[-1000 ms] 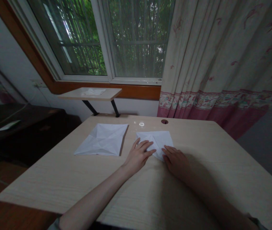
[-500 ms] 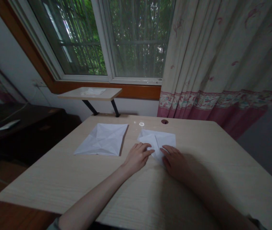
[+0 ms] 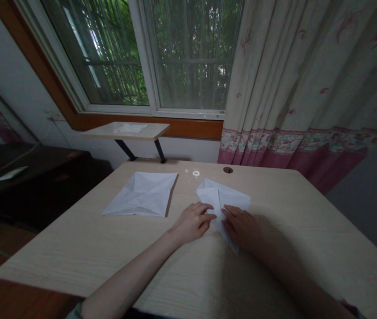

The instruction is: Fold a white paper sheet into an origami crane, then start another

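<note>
A white sheet of paper (image 3: 230, 196), partly folded, lies on the table in front of me. Its left flap is turned inward to a crease near the middle, and one corner points toward me. At the left edge of that flap, my left hand (image 3: 193, 223) grips the paper with thumb and bent fingers. From the other side my right hand (image 3: 241, 226) has its fingers curled onto the paper beside the crease, covering part of it. Both hands are close together. To the left, a second white sheet (image 3: 142, 195), creased and roughly square, rests untouched.
The pale wooden table (image 3: 135, 248) has a round cable hole (image 3: 228, 170) near its back edge. A small raised shelf (image 3: 102, 131) at the back left bears crumpled white paper (image 3: 130, 128). Behind are a window (image 3: 188, 57) and a curtain (image 3: 275, 88); a dark cabinet (image 3: 42, 177) stands left.
The folded paper has turned a little clockwise and shifted slightly right; its near corner now shows beside my right hand. Both hands have moved slightly with it. The second sheet stays put.
</note>
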Motion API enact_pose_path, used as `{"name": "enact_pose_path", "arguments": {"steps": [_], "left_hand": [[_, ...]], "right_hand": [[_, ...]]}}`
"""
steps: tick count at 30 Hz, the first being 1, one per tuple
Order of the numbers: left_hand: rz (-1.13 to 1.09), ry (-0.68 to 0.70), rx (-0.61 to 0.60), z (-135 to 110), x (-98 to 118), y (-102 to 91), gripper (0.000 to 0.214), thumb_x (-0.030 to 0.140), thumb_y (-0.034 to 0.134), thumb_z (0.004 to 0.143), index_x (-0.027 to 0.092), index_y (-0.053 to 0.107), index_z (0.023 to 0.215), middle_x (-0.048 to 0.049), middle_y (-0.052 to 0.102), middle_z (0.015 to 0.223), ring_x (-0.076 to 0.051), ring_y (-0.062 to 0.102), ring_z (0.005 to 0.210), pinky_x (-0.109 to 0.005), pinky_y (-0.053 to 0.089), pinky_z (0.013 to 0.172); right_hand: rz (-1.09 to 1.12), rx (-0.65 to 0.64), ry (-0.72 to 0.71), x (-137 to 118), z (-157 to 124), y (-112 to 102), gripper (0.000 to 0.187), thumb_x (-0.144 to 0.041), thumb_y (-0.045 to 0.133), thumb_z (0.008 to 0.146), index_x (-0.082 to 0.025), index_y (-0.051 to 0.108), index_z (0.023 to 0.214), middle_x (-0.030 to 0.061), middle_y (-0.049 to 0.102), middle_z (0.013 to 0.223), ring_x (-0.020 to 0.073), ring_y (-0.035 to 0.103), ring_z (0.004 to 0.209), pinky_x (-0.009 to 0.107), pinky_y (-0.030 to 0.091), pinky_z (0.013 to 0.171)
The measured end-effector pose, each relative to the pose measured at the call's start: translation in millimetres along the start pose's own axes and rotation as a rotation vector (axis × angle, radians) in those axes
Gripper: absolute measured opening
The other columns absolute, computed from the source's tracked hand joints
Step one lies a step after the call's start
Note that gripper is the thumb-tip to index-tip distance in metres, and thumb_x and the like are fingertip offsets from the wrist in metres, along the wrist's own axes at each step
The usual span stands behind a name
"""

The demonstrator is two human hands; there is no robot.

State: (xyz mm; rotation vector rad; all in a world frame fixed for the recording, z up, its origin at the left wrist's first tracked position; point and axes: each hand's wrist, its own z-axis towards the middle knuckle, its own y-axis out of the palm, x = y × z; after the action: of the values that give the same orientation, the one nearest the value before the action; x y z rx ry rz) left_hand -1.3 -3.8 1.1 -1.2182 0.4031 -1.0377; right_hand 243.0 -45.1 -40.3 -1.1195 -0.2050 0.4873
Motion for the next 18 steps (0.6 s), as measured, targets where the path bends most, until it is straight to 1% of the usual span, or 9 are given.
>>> {"name": "enact_pose_path", "arguments": {"steps": [2,4,7,9,11,13,16,18], "left_hand": [[-0.001,-0.003,-0.012,-0.1,-0.4,-0.3,0.038,0.013,0.055,0.092,0.028,0.072,0.122,-0.0052,0.065,0.132,-0.024,0.061,0.115,-0.042,0.051,0.098],[-0.009,0.001,-0.012,-0.2,-1.0,-0.2,0.039,0.012,0.055,0.09,0.029,0.073,0.121,-0.0048,0.065,0.133,-0.024,0.061,0.116,-0.042,0.051,0.098],[-0.018,0.011,0.002,-0.4,-2.1,0.6,0.039,0.011,0.056,0.087,0.028,0.075,0.117,-0.0043,0.066,0.133,-0.025,0.062,0.115,-0.044,0.051,0.098],[-0.019,0.016,0.017,-0.4,-2.8,1.7,0.039,0.01,0.055,0.086,0.027,0.076,0.114,-0.0038,0.067,0.133,-0.025,0.063,0.114,-0.044,0.052,0.098],[-0.023,0.017,0.036,-0.4,-3.3,3.4,0.038,0.01,0.055,0.085,0.026,0.076,0.112,-0.0033,0.068,0.134,-0.025,0.065,0.113,-0.044,0.052,0.098],[-0.034,0.009,0.059,-0.4,-3.8,5.3,0.036,0.01,0.054,0.085,0.024,0.076,0.111,-0.004,0.069,0.133,-0.025,0.067,0.111,-0.044,0.052,0.098],[-0.068,-0.013,0.091,-0.2,-3.8,6.8,0.031,0.01,0.054,0.087,0.021,0.074,0.108,-0.0055,0.071,0.129,-0.024,0.069,0.109,-0.043,0.053,0.098],[-0.086,-0.03,0.106,0.0,-2.8,6.0,0.028,0.01,0.053,0.088,0.021,0.072,0.106,-0.0059,0.072,0.127,-0.023,0.069,0.109,-0.042,0.053,0.098]], "right_hand": [[0.013,-0.003,0.017,1.6,0.5,0.5,0.037,-0.016,0.049,0.093,-0.016,0.068,0.125,0.0158,0.071,0.127,0.0283,0.069,0.115,0.047,0.056,0.1],[0.043,0.005,0.03,3.7,1.3,0.4,0.039,-0.012,0.047,0.091,-0.018,0.068,0.123,0.014,0.073,0.122,0.0267,0.07,0.11,0.045,0.058,0.097],[0.119,0.069,0.05,5.2,3.4,-2.3,0.043,-0.007,0.044,0.088,-0.022,0.069,0.12,0.0093,0.075,0.115,0.0237,0.07,0.108,0.043,0.058,0.097],[0.195,0.1,0.044,3.9,5.6,-5.6,0.044,-0.005,0.043,0.087,-0.024,0.07,0.117,0.0076,0.074,0.111,0.0223,0.069,0.107,0.042,0.058,0.097],[0.272,0.082,0.012,1.5,7.7,-9.1,0.044,-0.003,0.043,0.086,-0.024,0.071,0.112,0.0071,0.073,0.109,0.0212,0.069,0.105,0.04,0.058,0.095],[0.308,0.055,-0.026,-0.9,8.9,-11.7,0.043,-0.002,0.043,0.086,-0.024,0.072,0.11,0.0076,0.072,0.111,0.0207,0.068,0.105,0.039,0.058,0.094],[0.28,0.046,-0.061,-2.5,8.9,-13.9,0.044,-0.004,0.044,0.087,-0.023,0.072,0.116,0.0095,0.07,0.12,0.0216,0.065,0.112,0.041,0.057,0.099],[0.256,0.043,-0.075,-2.6,8.5,-15.3,0.045,-0.005,0.046,0.087,-0.024,0.072,0.118,0.0091,0.07,0.123,0.0221,0.064,0.116,0.042,0.055,0.101]]}}
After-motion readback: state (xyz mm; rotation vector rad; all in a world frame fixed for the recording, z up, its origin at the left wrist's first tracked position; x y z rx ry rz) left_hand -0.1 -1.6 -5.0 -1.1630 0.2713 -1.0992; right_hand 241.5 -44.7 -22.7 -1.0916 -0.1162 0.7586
